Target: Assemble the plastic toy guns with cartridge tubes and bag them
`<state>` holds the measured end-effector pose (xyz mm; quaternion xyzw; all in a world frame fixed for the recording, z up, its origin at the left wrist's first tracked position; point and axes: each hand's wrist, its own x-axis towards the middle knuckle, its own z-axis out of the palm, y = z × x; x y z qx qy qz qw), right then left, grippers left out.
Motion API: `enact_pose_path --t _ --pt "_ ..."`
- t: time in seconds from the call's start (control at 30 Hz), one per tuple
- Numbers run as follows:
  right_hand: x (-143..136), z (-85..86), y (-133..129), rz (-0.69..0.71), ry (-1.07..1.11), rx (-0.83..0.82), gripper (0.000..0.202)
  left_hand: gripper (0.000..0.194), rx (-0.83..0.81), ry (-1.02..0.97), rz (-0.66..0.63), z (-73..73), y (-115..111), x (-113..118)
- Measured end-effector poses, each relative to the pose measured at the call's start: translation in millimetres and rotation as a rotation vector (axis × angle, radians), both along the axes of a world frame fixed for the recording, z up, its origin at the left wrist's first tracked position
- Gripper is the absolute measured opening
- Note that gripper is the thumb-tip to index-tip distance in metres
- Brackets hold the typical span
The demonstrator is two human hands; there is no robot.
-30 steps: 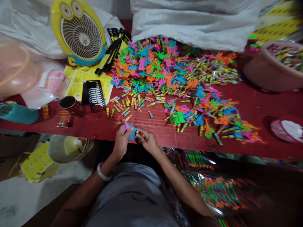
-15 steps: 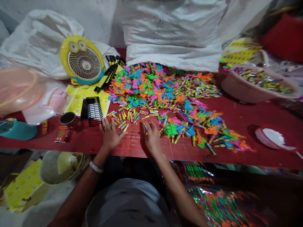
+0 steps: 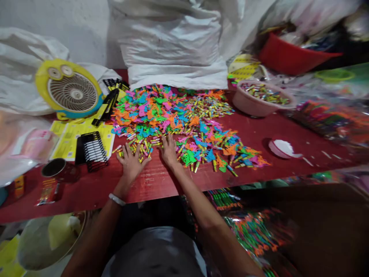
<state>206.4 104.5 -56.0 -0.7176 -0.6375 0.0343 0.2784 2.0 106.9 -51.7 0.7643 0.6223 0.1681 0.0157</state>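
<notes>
My left hand (image 3: 131, 163) lies palm down with spread fingers on small yellow-banded tubes (image 3: 145, 147) near the front of the red table (image 3: 157, 181). To its right, my right hand (image 3: 169, 152) reaches forward, its fingers extended and touching the near edge of the tubes; nothing is visibly gripped. A heap of bright plastic pieces (image 3: 152, 105) in orange, green, blue and pink lies beyond both hands. More such pieces (image 3: 188, 157), mixed with tubes, spread out just right of my right hand.
Left of the hands are a black rack (image 3: 94, 151), a dark cup (image 3: 65, 171), yellow printed sheets (image 3: 67, 132) and a yellow fan (image 3: 73, 92). A pink basin (image 3: 250, 102) of tubes and a small dish (image 3: 282, 149) stand right. A white sack (image 3: 175, 75) borders the back.
The view has turned to the right. My right hand has moved forward to the tubes, and its fingers have straightened. My left hand now rests over the tubes with its fingers spread.
</notes>
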Motion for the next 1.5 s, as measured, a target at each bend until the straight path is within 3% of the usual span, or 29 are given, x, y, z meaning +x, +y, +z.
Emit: enact_pose_path --t 0.13,0.27,0.53,0.7,0.83,1.03,1.1,1.17,1.27,1.33,1.5 --pt "20 -9.1 -25 0.08 -0.02 0.141 0.059 0.079 0.046 0.028 -0.015 -5.0 0 13" --pt "65 -16.4 -37 0.085 -0.008 0.213 0.051 0.078 0.068 0.032 -0.013 -5.0 -2 14" --pt "170 -11.3 -25 -0.111 -0.041 0.278 0.041 0.078 0.062 0.021 -0.018 0.3 -2 15" --pt "201 -4.0 -17 -0.32 -0.077 0.203 0.043 0.078 0.066 0.015 -0.024 0.5 -3 15" --pt "192 16.1 5 -0.49 -0.072 0.167 0.045 0.078 0.058 -0.002 -0.017 1.3 -5 16" --pt "129 55.1 99 -0.157 0.008 0.184 0.049 0.091 0.015 -0.005 -0.085 4.7 -5 15" --pt "103 61.4 131 -0.232 0.113 0.127 0.048 0.094 -0.014 -0.039 -0.124 5.6 -3 14" --pt "83 62.7 152 -0.349 0.192 0.084 0.047 0.094 -0.014 -0.107 -0.069 5.9 -2 12" --pt "72 57.8 159 -0.336 0.207 0.088 0.044 0.092 0.024 -0.211 0.205 4.8 2 10" --pt "77 53.0 155 -0.269 0.178 0.119 0.045 0.092 0.012 -0.235 0.305 3.5 6 10" --pt "82 47.1 158 -0.384 0.167 0.11 0.048 0.095 -0.102 -0.208 0.076 2.6 17 19"
